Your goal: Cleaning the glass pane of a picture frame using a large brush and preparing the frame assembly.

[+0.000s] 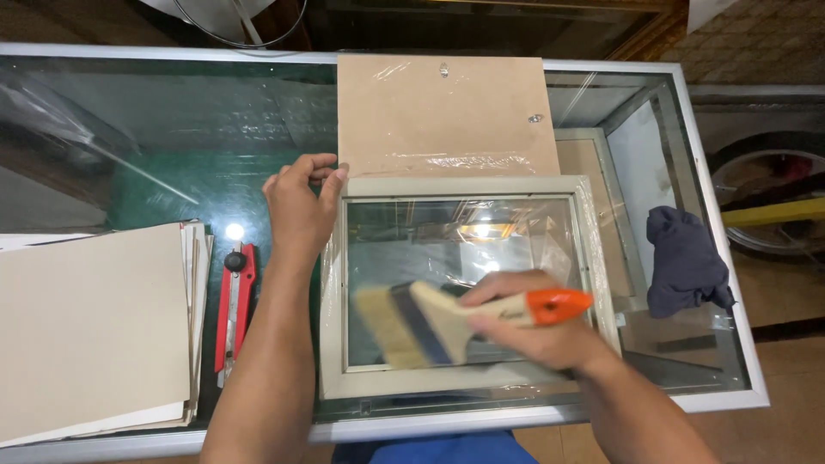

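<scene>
— While the right hand (541,331) moves the brush (447,322), what is it doing over?

— It is over the picture frame (460,382). The frame is pale and lies flat on the glass desk (172,129), close to the near edge. The brush has a light wood handle with an orange end, and its soft hairs look blurry. The right grip is wrapped tight around the handle.

— And the other hand?

— The left hand (301,210) sits at the top left corner of the frame. Its fingers are bent and its fingertips touch that corner. The left grip is not closed around anything; it just presses there.

— What is behind the frame?

— A brown board (447,112) lies just past it, touching the frame's far edge. It has shiny clear wrap on it and small metal bits near the top and right side.

— What else is on the desk?

— To the left there is a stack of cream card sheets (90,331). Between the stack and the left arm lies a red cutter knife (235,301) with a black knob. It is just beside the arm, not touching the frame. On the right a dark blue cloth (683,262) lies bunched up, well apart from the brush.

— Does anything get in the way?

— The right hand and the brush cover the lower middle of the frame's glass. Clear wrap is crumpled around the frame's edges. Lights shine back off the glass, so some spots are hard to see.
</scene>
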